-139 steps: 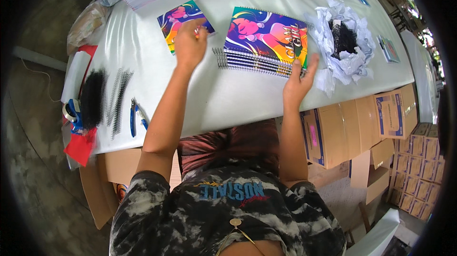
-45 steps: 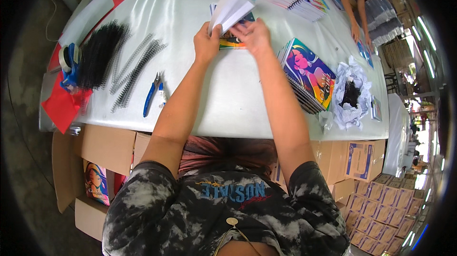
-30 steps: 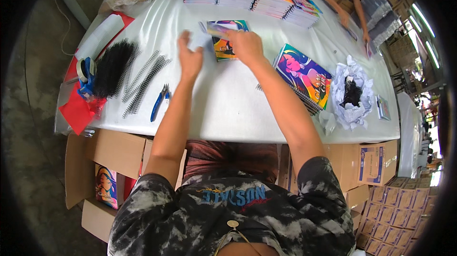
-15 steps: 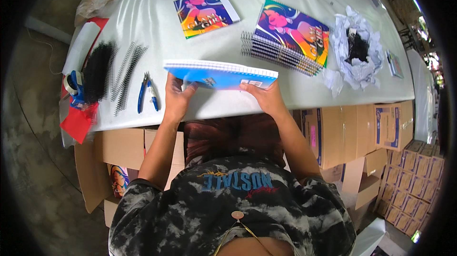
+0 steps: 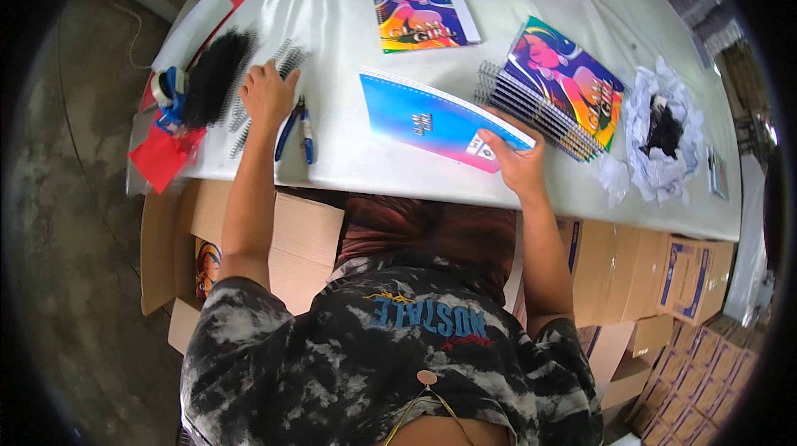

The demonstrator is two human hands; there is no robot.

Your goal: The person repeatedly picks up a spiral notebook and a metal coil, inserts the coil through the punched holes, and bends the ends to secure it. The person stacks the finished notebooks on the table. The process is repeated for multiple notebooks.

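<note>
My right hand (image 5: pixel 521 162) grips the right end of an unbound notebook (image 5: pixel 427 118), thumb on its blue and pink back cover. A row of punched holes runs along the notebook's far edge, with no coil in it. My left hand (image 5: pixel 267 97) is over the loose dark spiral coils (image 5: pixel 289 56) on the left of the table, thumb and fingers apart. Beside those coils lies a dense black bundle of coils (image 5: pixel 220 81). Blue-handled pliers (image 5: pixel 296 135) rest just right of my left wrist.
Beyond the notebook lies another colourful notebook (image 5: pixel 422 14). Coil-bound notebooks (image 5: pixel 564 85) are stacked at right, beside crumpled pale wrapping (image 5: pixel 643 168) around black material. A blue tape dispenser (image 5: pixel 171 102) and red sheet (image 5: pixel 162 164) sit at left. Cardboard boxes (image 5: pixel 618 268) stand below the table edge.
My left hand has let go of the notebook and moved left to the coils. My right hand still holds the notebook, now tilted with more of its back cover showing. The view has shifted.
</note>
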